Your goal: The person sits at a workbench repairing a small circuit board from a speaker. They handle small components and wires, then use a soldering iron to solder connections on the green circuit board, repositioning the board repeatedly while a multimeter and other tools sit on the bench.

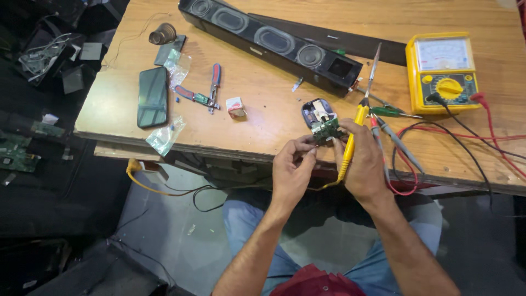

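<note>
We count two hands at the near edge of the worktop (263,118). Our left hand (290,170) pinches one small green circuit board (325,130) between its fingertips, and the board sits against one opened device shell (316,111) that lies on the wood just above it. Our right hand (364,161) is closed around one yellow-handled soldering iron (350,143), whose tip points up and away past the board.

Further along we see one yellow multimeter (444,71) with two leads, one red and one black, trailing off the right side. One long black speaker bar (271,41) lies diagonally across the far part, its four oval drivers exposed. To the left lie one dark phone (152,96), one pair of red-and-blue pliers (211,87), one small white-and-red box (235,106) and two clear plastic bags (165,136).

The worktop is bare, scuffed wood. Below it the floor is grey, with loose cables, and dark clutter with circuit boards stands at the left.
</note>
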